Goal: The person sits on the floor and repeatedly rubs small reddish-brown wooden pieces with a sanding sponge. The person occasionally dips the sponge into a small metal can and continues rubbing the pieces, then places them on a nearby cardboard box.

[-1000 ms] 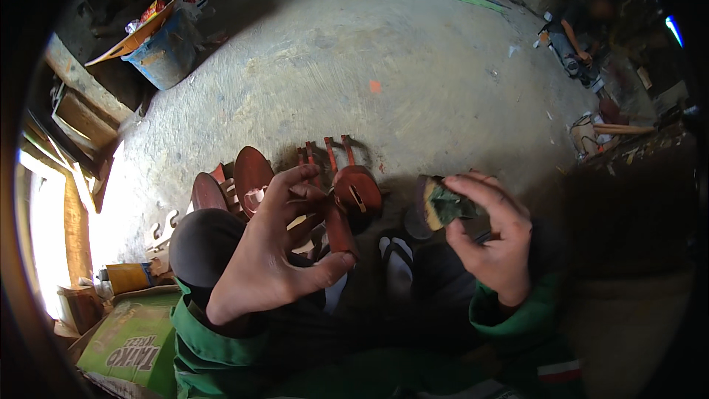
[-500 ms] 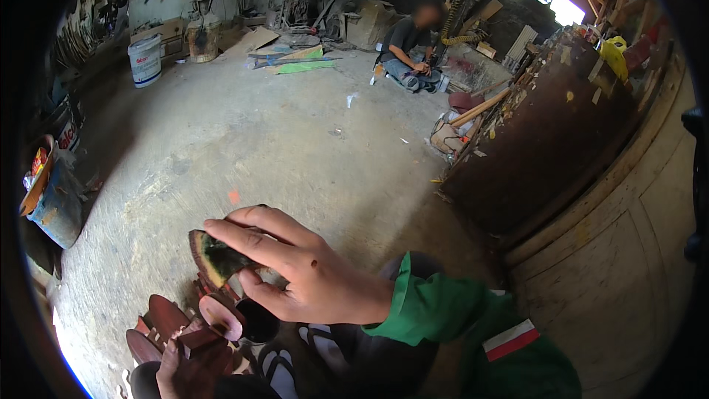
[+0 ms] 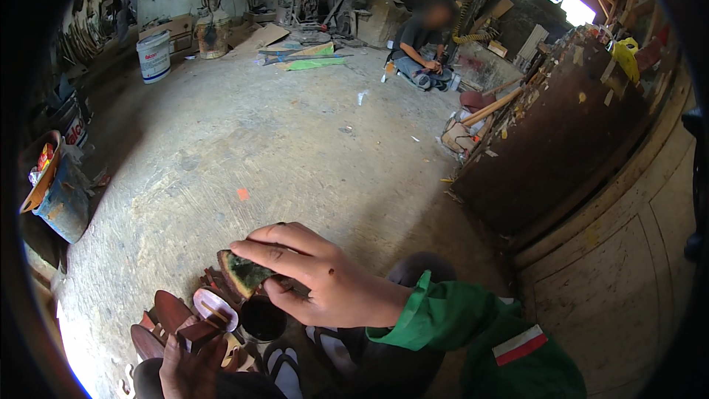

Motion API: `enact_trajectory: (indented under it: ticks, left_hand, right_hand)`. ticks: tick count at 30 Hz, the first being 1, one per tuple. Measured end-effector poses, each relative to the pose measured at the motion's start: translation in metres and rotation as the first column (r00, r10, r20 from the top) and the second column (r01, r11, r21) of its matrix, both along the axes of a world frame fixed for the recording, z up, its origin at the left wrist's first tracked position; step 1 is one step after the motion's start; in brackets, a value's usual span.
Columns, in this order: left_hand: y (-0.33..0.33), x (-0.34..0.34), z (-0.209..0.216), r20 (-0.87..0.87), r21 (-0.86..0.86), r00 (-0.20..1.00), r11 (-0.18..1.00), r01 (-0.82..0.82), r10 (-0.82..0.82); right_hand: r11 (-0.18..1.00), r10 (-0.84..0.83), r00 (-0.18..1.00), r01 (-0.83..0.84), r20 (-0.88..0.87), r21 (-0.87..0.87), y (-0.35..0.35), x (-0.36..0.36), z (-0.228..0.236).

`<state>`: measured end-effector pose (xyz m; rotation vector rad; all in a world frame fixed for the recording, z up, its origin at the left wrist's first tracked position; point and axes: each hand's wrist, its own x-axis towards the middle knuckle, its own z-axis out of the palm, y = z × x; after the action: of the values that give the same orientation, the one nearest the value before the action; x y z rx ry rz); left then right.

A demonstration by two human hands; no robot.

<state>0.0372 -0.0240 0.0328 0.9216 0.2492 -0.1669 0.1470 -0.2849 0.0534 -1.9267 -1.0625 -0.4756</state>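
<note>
My right hand (image 3: 321, 277), in a green sleeve, closes its fingers and thumb on a wedge-shaped sponge (image 3: 247, 273), dark green with a yellowish edge. The sponge is just above and beside a round black container (image 3: 264, 319) of dark contents; from this angle I cannot tell if they touch. At the lower left my left hand (image 3: 176, 369) grips a reddish-brown wooden piece (image 3: 198, 331), its fingers partly hidden. An oval disc (image 3: 216, 309) with a glossy pale face shows at the piece's upper end. More reddish-brown oval pieces (image 3: 172, 310) cluster beside this hand.
Sandalled feet (image 3: 284, 373) are below the container. A blue bucket (image 3: 65, 210) stands at left, a white bucket (image 3: 153, 57) farther back. Another person (image 3: 422, 48) sits on the floor at the back. A large dark wooden panel (image 3: 554, 133) rises along the right.
My right hand has lowered the sponge toward the black container, shifting right in the picture. The disc at my left hand has tilted and its face looks paler. The whole view has shifted slightly.
</note>
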Motion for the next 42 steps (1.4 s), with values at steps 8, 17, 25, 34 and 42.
enact_trajectory:
  ticks: [8,17,25,34,42]
  left_hand:
    - [0.003,-0.001,0.001,-0.051,-0.034,0.999,0.999,0.008,-0.010]
    - [-0.001,0.003,-0.028,-0.036,-0.127,0.991,0.983,-0.134,0.131]
    - [0.007,-0.005,-0.011,0.091,0.053,0.995,0.998,0.043,-0.047]
    - [0.007,-0.007,-0.002,0.015,0.080,0.997,0.994,0.080,-0.082]
    - [0.006,-0.007,-0.006,-0.044,0.134,0.996,0.988,0.081,-0.076]
  right_hand:
    - [0.987,-0.007,0.997,0.020,-0.083,0.158,0.002,-0.003,0.009]
    - [0.990,0.025,0.996,-0.012,-0.091,0.139,0.006,-0.008,0.007]
    - [0.993,-0.013,0.987,0.032,-0.157,0.115,0.010,-0.011,0.008]
    - [0.993,-0.001,0.988,0.019,-0.156,0.114,0.010,-0.011,0.007]
    - [0.999,0.051,0.995,-0.049,-0.091,0.023,0.014,-0.016,0.000]
